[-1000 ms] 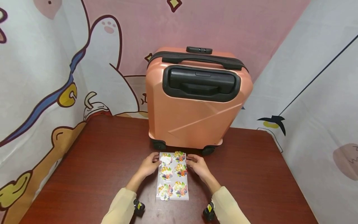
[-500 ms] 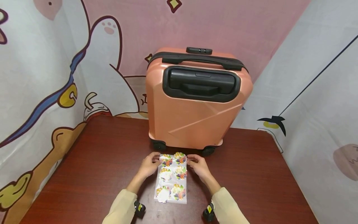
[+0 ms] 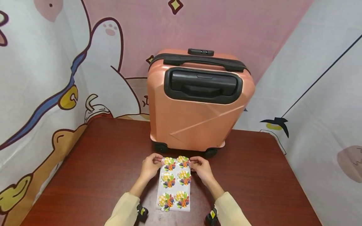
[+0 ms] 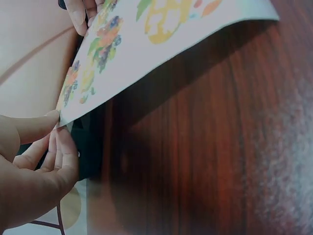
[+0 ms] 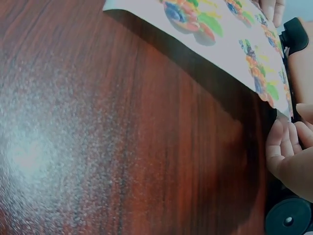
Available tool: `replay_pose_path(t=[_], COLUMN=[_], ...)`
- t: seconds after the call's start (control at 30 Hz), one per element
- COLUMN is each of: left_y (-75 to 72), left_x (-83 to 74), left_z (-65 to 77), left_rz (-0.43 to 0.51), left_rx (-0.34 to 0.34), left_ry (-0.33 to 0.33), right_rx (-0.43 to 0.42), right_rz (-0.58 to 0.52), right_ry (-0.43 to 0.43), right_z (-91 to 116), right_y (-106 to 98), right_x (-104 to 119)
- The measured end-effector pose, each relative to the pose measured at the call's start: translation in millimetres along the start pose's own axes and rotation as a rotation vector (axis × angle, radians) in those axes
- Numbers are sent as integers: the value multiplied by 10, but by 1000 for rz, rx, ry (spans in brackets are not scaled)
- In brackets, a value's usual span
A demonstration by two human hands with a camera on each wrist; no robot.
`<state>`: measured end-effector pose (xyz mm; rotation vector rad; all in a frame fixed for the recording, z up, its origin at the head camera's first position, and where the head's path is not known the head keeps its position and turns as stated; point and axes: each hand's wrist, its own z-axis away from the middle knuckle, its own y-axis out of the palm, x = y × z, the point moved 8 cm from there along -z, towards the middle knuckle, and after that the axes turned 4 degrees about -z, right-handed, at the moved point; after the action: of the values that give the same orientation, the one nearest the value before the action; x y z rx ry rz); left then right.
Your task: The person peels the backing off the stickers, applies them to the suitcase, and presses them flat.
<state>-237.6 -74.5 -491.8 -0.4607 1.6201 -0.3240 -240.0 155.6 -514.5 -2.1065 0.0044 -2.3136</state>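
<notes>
A white sticker sheet [image 3: 173,188] with two columns of colourful fruit pictures is held by its far corners, its surface raised off the table in both wrist views. My left hand [image 3: 150,168] pinches the far left corner between thumb and fingers, plainly seen in the left wrist view [image 4: 36,156]. At the far right corner, my right hand [image 3: 201,168] grips the sheet's edge, with curled fingers [image 5: 281,147] beneath it. Just beyond the sheet stands an upright salmon-pink suitcase [image 3: 192,125] with a black handle and wheels.
The dark red-brown wooden table [image 3: 113,157] extends on both sides of the hands. A cartoon-printed cloth [image 3: 127,47] hangs behind and around it. One black suitcase wheel [image 3: 210,152] sits close beyond the right hand. A small black device is strapped at each wrist.
The sheet's near edge has come down toward me, and glare on the fruit pictures has faded. Both hands keep nearly the same place at the far corners. The suitcase is unmoved.
</notes>
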Motion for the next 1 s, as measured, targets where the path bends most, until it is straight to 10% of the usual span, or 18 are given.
replay_pose_path(t=[1.0], left_y=[-5], left_x=[-226], left_z=[59], left_rz=[140], left_rx=[-4], left_ry=[30], right_rx=[-74], right_rz=[61], right_ry=[-22], right_z=[197], right_y=[-60], right_x=[483])
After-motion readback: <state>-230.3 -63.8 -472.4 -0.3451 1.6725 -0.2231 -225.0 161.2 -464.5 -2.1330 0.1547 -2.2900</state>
